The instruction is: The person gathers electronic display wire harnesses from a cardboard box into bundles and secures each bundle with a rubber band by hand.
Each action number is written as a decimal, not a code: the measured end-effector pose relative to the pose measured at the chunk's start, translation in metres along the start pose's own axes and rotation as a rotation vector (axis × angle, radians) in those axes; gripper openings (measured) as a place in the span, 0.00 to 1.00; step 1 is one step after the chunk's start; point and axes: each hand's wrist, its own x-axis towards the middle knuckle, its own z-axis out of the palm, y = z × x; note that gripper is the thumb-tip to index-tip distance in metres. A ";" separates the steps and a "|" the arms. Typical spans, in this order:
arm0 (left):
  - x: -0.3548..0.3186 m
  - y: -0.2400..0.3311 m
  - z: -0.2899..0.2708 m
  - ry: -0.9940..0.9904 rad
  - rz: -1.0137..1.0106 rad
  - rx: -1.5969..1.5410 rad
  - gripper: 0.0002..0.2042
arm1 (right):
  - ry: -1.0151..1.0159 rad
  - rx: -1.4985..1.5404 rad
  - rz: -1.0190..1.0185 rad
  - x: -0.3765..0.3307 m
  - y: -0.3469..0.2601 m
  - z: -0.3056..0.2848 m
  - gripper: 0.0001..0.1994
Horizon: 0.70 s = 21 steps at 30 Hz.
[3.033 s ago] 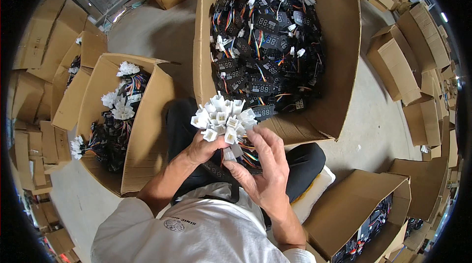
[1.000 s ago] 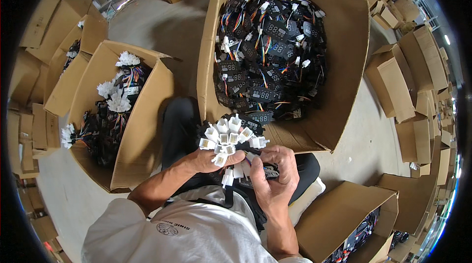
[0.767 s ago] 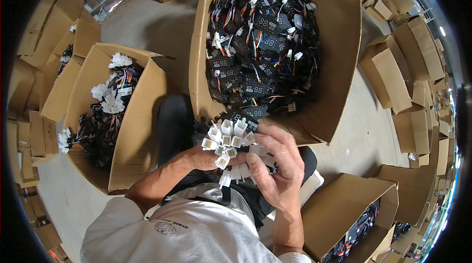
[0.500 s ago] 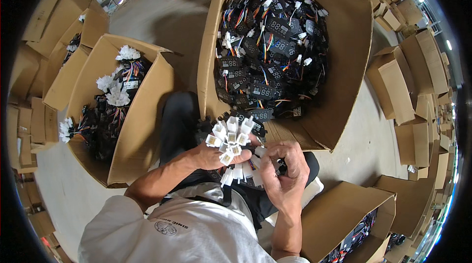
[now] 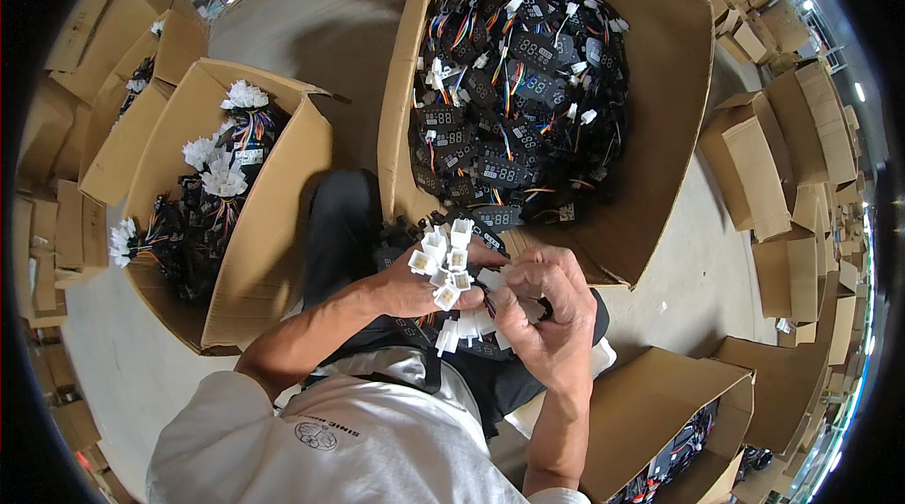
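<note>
In my lap, my left hand is closed round a bunch of white plug connectors, whose open ends point up. Their wires are mostly hidden by the fingers. Close on its right, my right hand has thumb and fingers bent together at another white connector; the exact grip is partly hidden. More white connectors hang below the left hand, over black display boards lying across my legs. Straight ahead, a big cardboard box holds a heap of black display boards with coloured wires and white plugs.
To the left stands an open carton with bundled boards, their white connectors gathered in clusters. At lower right is another carton holding boards and wires. Further cartons line the right side, with grey floor between.
The connector bunch in my left hand has tilted and shifted slightly right. My right hand has moved up a little, its fingers closer to the left hand.
</note>
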 end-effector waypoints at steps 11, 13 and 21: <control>0.006 0.019 0.008 -0.002 -0.193 -0.416 0.21 | -0.108 -0.300 -0.117 0.010 -0.013 0.007 0.26; 0.010 0.018 0.001 -0.039 -0.096 -0.215 0.23 | -0.096 -0.304 -0.104 0.009 -0.014 0.008 0.18; 0.003 0.001 -0.011 -0.050 -0.101 -0.291 0.33 | -0.155 -0.343 -0.156 0.012 -0.013 -0.002 0.09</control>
